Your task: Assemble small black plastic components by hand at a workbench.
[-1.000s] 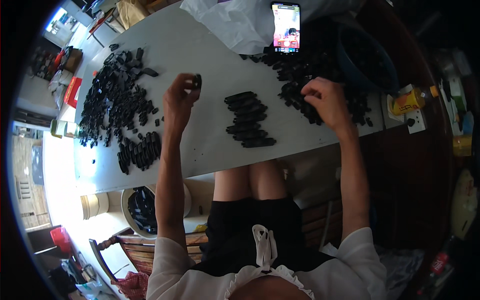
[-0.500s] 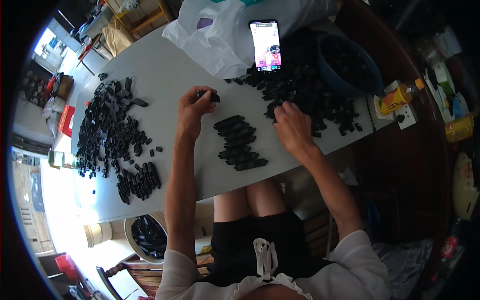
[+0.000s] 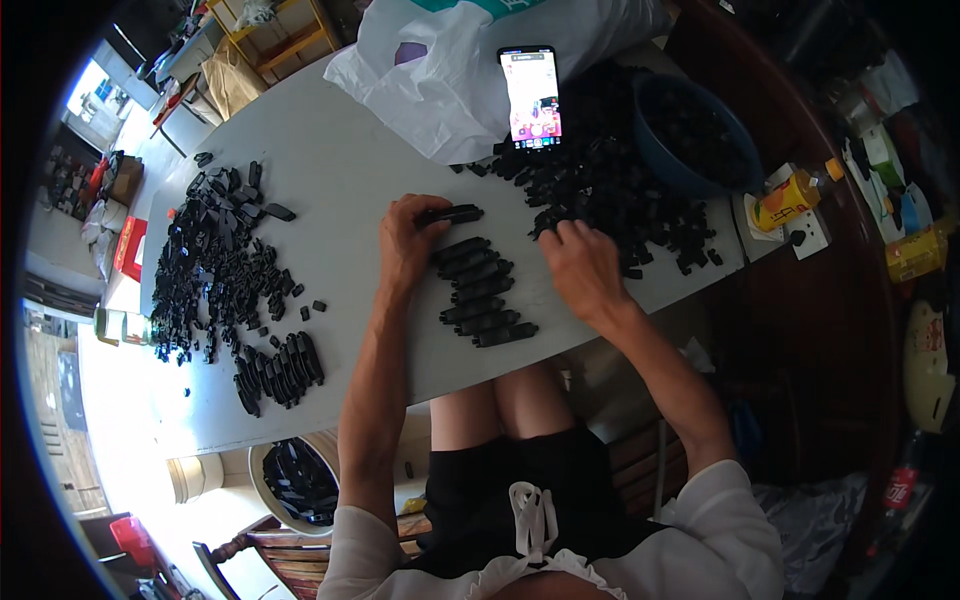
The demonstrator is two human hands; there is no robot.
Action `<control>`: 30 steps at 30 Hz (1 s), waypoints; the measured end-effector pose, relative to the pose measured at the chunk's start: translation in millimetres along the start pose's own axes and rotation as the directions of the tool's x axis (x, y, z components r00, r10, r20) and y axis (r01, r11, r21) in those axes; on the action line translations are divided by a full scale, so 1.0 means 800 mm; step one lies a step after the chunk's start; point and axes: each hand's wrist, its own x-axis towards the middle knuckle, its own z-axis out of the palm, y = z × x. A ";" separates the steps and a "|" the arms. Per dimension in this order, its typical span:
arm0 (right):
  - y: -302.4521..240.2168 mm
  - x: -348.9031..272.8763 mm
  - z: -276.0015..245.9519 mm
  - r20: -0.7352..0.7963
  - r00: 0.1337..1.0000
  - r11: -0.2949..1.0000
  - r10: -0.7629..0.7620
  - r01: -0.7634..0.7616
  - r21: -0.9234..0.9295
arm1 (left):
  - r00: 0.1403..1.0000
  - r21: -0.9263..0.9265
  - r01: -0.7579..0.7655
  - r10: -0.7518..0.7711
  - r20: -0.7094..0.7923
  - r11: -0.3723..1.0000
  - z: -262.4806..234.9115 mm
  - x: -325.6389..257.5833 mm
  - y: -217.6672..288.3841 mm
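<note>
My left hand (image 3: 406,240) is closed on one end of a long black plastic part (image 3: 460,214), which lies level just above a column of similar black parts (image 3: 478,285) set side by side on the grey table. My right hand (image 3: 582,262) is at the near-left edge of a heap of small black plastic pieces (image 3: 575,185). Its fingers are curled together, and whatever they hold is hidden.
A lit phone (image 3: 532,100) stands behind the heap, beside a white plastic bag (image 3: 420,90). A blue bowl (image 3: 697,180) and a yellow-labelled bottle (image 3: 790,203) are at the right. More black pieces (image 3: 215,250) cover the table's left side, near another row of long parts (image 3: 280,370).
My left hand has moved right and nearer with the black plastic part, bringing it to the top of the column. My right hand has shifted slightly left and nearer.
</note>
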 end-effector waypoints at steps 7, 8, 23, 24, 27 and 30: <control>0.010 0.031 -0.017 0.440 0.867 -0.050 0.235 -0.441 0.896 | 0.998 0.142 -0.054 0.049 0.041 0.988 -0.005 -0.004 0.013; 0.010 0.038 -0.018 0.444 0.866 -0.049 0.230 -0.445 0.894 | 0.997 0.144 -0.065 0.060 0.038 0.987 -0.006 -0.003 0.016; -0.006 0.120 0.041 0.344 0.911 0.264 0.228 -0.398 0.878 | 0.998 0.185 -0.064 0.068 -0.015 0.981 0.006 -0.004 0.003; -0.006 0.122 0.045 0.365 0.902 0.323 0.233 -0.425 0.845 | 0.998 0.186 -0.058 0.062 -0.017 0.981 0.006 -0.005 0.003; -0.016 0.126 0.046 0.395 0.887 0.433 0.239 -0.462 0.774 | 0.999 0.193 -0.047 0.051 -0.013 0.980 0.006 -0.005 0.005; -0.026 0.133 0.042 0.381 0.891 0.539 0.249 -0.454 0.710 | 0.998 0.183 -0.047 0.051 -0.020 0.982 0.005 -0.005 0.004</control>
